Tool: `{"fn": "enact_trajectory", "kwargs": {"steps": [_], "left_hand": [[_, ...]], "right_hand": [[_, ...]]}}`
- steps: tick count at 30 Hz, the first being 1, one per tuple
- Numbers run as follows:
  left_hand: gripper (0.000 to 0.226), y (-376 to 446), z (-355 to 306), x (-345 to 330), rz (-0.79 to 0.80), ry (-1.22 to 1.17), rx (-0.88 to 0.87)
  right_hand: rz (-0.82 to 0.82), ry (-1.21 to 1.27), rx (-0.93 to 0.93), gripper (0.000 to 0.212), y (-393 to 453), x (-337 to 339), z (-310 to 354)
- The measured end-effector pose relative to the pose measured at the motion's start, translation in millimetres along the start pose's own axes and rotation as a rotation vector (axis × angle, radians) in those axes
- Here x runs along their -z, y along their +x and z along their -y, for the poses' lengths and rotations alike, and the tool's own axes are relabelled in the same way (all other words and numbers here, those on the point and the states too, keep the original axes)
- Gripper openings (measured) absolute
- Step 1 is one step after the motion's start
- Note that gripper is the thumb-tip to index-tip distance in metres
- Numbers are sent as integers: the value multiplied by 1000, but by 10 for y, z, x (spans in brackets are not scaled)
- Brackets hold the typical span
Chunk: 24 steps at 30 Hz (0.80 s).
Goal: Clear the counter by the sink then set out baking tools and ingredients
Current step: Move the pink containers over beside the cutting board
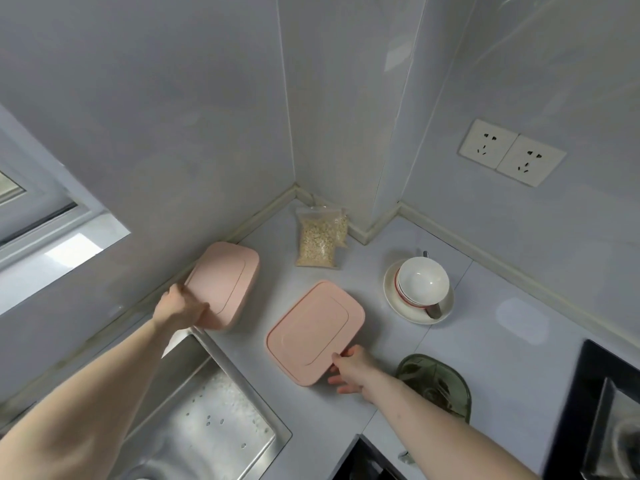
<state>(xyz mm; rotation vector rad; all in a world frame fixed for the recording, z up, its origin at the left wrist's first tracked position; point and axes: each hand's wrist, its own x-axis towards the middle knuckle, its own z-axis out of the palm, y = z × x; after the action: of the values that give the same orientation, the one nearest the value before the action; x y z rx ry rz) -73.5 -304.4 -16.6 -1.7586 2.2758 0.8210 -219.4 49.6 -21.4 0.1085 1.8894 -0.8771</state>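
Two pink lidded containers lie on the grey counter (485, 348) beside the sink (194, 420). My left hand (180, 308) grips the near corner of the left pink container (225, 282), which sits tilted by the wall. My right hand (349, 370) holds the near right corner of the second pink container (313, 332), thumb on its lid and fingers under the edge. A clear bag of oats (317, 242) stands in the back corner. White bowls (422, 280) are stacked on a white plate (407, 310).
A green glass dish (436, 382) sits just right of my right forearm. A black hob (595, 410) fills the right edge. Two wall sockets (512, 152) are on the right wall. A window ledge (69, 244) is at the left.
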Motion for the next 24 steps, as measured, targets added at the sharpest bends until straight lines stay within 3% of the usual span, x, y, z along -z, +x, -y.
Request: {"fn": "enact_trajectory", "kwargs": {"steps": [9, 12, 15, 17, 21, 24], "left_hand": [[81, -393, 177, -200, 2, -11, -81], [75, -522, 170, -168, 36, 60, -76], [75, -725, -2, -197, -123, 299, -261], [73, -887, -230, -306, -161, 301, -462], [60, -1182, -728, -637, 13, 275, -709], [57, -1283, -946, -845, 158, 307, -672]], "right_hand": [[-4, -79, -66, 12, -8, 39, 77], [-31, -43, -69, 34, -13, 83, 0], [-24, 31, -49, 52, -30, 72, -69], [-25, 41, -30, 56, -66, 47, -70], [-11, -4, -8, 62, -113, 25, -76], [-1, -8, -1, 65, -133, 13, -81]]}}
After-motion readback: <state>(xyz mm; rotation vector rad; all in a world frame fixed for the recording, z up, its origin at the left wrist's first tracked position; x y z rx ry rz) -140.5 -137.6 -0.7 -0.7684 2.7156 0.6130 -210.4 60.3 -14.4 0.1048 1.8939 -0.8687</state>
